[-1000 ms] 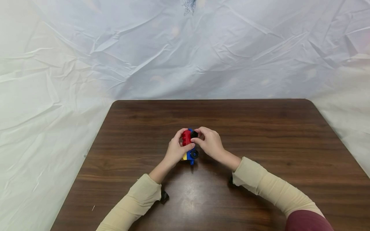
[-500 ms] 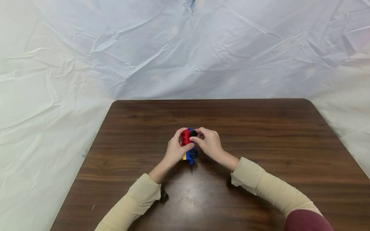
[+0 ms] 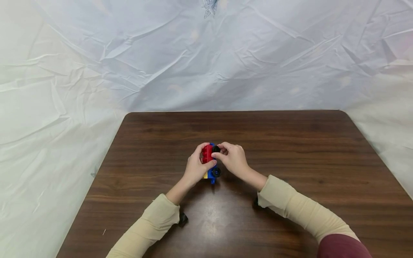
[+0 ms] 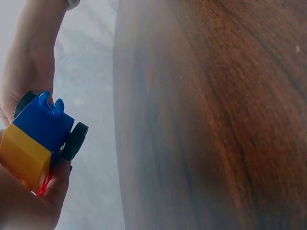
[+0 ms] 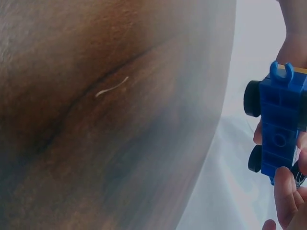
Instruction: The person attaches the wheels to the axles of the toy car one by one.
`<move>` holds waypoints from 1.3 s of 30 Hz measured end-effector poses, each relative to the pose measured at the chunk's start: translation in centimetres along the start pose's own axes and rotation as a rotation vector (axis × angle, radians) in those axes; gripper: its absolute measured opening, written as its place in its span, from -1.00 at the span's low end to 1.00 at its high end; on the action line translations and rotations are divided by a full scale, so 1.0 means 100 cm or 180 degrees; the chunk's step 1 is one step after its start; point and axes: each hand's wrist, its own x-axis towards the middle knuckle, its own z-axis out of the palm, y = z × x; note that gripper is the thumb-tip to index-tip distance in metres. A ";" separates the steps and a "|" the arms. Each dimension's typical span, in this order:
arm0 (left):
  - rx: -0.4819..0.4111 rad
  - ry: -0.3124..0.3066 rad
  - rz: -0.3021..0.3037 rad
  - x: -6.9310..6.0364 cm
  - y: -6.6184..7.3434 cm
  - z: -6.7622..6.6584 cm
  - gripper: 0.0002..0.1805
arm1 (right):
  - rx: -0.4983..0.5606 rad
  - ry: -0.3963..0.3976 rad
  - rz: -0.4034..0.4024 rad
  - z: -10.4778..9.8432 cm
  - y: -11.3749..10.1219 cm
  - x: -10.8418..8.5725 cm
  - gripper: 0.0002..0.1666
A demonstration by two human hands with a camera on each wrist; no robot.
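Note:
A toy block vehicle is held between both hands above the table, turned so its wheels face right in the head view. It has a blue wheeled base (image 5: 280, 122) with small hooks at one end, a red brick (image 3: 207, 153) and a yellow brick (image 4: 26, 155). My left hand (image 3: 195, 166) grips the vehicle, fingers on the far side and thumb across its near side. At its far end, my right hand (image 3: 236, 160) pinches a black wheel (image 3: 216, 149) between thumb and fingers. Another black wheel (image 3: 216, 172) shows nearer to me.
The dark wooden table (image 3: 290, 150) extends around the hands. A thin white strand (image 5: 112, 87) lies on it. Behind hangs a wrinkled white sheet (image 3: 258, 64). Dark devices (image 3: 183, 219) sit beneath the rolled sleeve cuffs.
Both hands keep their grip on the toy vehicle and hardly move. The whole view shifts very slightly.

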 end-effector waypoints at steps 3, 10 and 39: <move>0.0103 0.0027 0.0054 0.000 0.000 0.000 -0.36 | -0.0012 -0.0032 0.0014 0.001 0.000 0.000 -0.66; 0.0118 -0.0019 0.0023 0.000 -0.004 -0.001 -0.35 | -0.0008 -0.0162 0.0052 0.000 0.003 0.000 -0.65; 0.0566 -0.0061 -0.0195 0.003 -0.011 -0.011 -0.48 | -0.0756 -0.0013 -0.0982 -0.012 0.017 -0.014 -0.63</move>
